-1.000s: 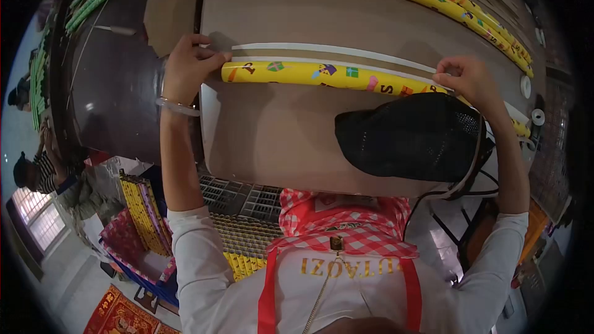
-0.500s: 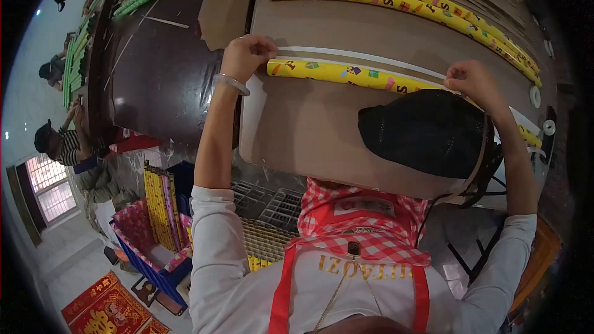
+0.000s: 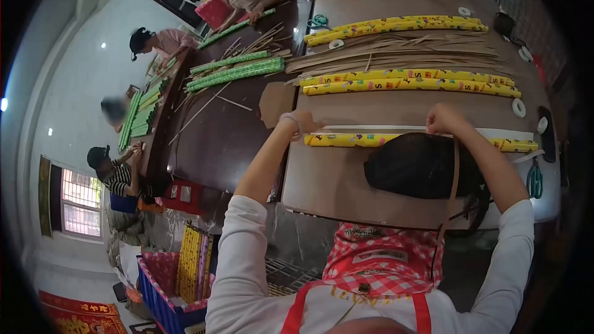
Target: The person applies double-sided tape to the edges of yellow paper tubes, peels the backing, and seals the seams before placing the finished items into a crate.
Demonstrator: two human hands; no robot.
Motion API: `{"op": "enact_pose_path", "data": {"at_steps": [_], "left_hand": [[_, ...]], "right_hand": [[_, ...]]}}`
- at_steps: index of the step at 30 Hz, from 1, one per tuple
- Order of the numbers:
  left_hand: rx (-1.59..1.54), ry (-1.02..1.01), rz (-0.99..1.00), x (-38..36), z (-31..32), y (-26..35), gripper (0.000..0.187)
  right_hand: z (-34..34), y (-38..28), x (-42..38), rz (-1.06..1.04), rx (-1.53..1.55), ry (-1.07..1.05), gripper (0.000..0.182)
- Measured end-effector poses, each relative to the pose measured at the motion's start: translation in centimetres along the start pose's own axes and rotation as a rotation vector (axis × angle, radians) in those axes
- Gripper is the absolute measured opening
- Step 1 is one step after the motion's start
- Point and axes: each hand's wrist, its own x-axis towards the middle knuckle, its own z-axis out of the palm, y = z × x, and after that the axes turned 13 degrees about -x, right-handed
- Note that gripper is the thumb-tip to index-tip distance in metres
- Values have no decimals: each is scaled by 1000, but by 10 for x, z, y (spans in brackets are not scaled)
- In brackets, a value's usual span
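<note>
A yellow patterned wrapping-paper roll (image 3: 352,140) lies across the table in front of me, with a white strip (image 3: 371,128) along its far edge. At the left end of that strip, my left hand (image 3: 303,124) rests with its fingers stretched out and touching the edge. My right hand (image 3: 447,120) is closed in a pinch above the strip. From it a narrow brown paper strip (image 3: 456,170) hangs down toward my apron. A black cap-like object (image 3: 411,167) hides the middle of the roll.
Beyond lie more yellow rolls (image 3: 408,86), a heap of brown paper strips (image 3: 396,54) and green rolls (image 3: 238,73). Tape rolls (image 3: 518,107) and teal scissors (image 3: 534,180) are at the right. A blue crate (image 3: 167,309) stands lower left. Several people work around the tables.
The view has tilted up, showing more of the room. My right hand has moved left along the roll, and a brown strip now hangs from it. My left hand stays at the left end.
</note>
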Motion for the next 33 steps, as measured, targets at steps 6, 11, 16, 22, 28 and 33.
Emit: {"op": "enact_pose_path", "data": {"at_steps": [6,11,16,22,28,33], "left_hand": [[28,-65,-176,14,7,55,88],[76,-10,-304,-3,10,78,77],[68,-81,-326,4,-2,80,65],[80,135,-136,5,12,62,102],[98,172,-110,19,10,36,77],[42,185,-144,23,3,12,61]], "right_hand": [[17,12,13,-68,-112,154,10],[10,4,9,-6,-91,99,9],[11,9,14,-18,-57,76,8],[14,7,11,-93,-93,157,10],[8,4,7,-44,-53,75,10],[6,4,4,-54,-84,61,12]]}}
